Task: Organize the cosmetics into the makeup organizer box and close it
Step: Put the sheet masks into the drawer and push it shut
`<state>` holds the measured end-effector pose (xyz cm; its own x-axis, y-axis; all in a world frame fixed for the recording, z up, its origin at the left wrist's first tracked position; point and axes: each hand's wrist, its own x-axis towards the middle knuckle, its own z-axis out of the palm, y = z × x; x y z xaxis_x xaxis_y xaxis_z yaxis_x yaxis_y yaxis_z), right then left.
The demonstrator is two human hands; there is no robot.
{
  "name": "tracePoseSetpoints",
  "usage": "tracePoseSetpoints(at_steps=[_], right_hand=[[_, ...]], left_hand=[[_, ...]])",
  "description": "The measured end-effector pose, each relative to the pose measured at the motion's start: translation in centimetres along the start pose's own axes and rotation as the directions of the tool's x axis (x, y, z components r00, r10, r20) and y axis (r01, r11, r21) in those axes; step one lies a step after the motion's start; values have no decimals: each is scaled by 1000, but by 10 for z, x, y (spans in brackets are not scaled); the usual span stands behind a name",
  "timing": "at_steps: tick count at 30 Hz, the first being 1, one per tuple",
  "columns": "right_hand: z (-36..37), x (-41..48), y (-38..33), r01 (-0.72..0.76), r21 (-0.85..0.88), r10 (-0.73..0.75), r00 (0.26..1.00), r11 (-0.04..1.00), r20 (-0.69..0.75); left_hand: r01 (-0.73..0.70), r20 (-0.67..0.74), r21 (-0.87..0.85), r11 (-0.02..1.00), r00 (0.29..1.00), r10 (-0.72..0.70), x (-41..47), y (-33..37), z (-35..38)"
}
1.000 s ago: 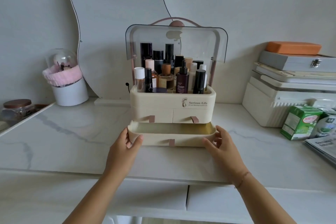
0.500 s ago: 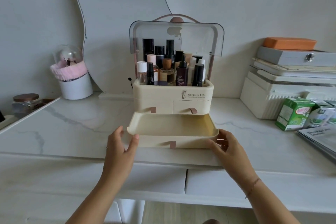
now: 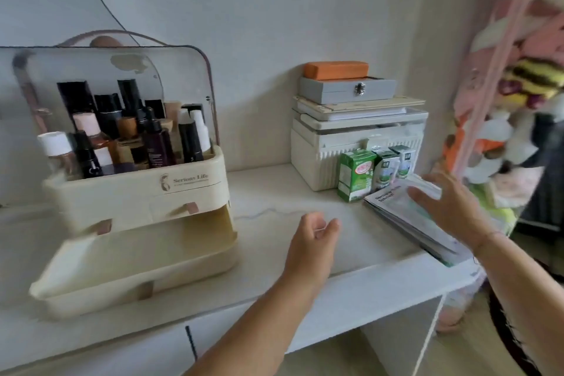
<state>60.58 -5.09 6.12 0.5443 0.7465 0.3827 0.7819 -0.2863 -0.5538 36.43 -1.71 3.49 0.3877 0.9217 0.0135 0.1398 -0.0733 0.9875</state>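
The cream makeup organizer box [image 3: 137, 195] stands at the left on the white marble table. Its clear lid [image 3: 116, 70] is raised, and several bottles and tubes [image 3: 128, 137] stand upright in the top compartment. The bottom drawer [image 3: 128, 259] is pulled far out and looks empty. My left hand [image 3: 311, 241] hovers over the table to the right of the drawer, fingers loosely curled, holding nothing. My right hand [image 3: 448, 207] is spread over a stack of papers [image 3: 406, 220] near the table's right edge, also holding nothing.
Small green cartons [image 3: 357, 175] stand in front of a white ribbed box [image 3: 320, 159] stacked with a grey case [image 3: 345, 90] and an orange block [image 3: 335, 69]. Soft toys [image 3: 518, 119] hang at the far right. A wavy mirror leans on the wall behind the organizer.
Both hands have let go of the drawer, left it pulled out, and moved right. My view has swung right; the right hand now reaches over the papers.
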Motion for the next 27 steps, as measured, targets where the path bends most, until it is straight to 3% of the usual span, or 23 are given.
tracePoseSetpoints(at_steps=[4, 7, 12, 20, 24, 27], right_hand=[[-29, 39, 60, -151, -262, 196, 968, 953, 155], [-25, 38, 74, -138, -274, 201, 955, 952, 216], [-17, 18, 68, -78, -204, 113, 979, 976, 167], [-9, -2, 51, -137, -82, 149, 973, 987, 178], [-9, -14, 40, -256, 81, 220, 927, 963, 305], [-8, -30, 25, -401, 336, 240, 870, 852, 430]], left_hand=[[341, 211, -231, 911, 932, -296, 30, 8, 63], [468, 303, -338, 816, 875, -377, 43, 12, 97], [515, 344, -416, 750, 852, -395, 55, 16, 124], [502, 256, -343, 794, 863, -435, 62, 15, 125], [514, 235, -371, 774, 858, -457, 57, 4, 115], [528, 272, -406, 746, 849, -453, 46, -2, 97]])
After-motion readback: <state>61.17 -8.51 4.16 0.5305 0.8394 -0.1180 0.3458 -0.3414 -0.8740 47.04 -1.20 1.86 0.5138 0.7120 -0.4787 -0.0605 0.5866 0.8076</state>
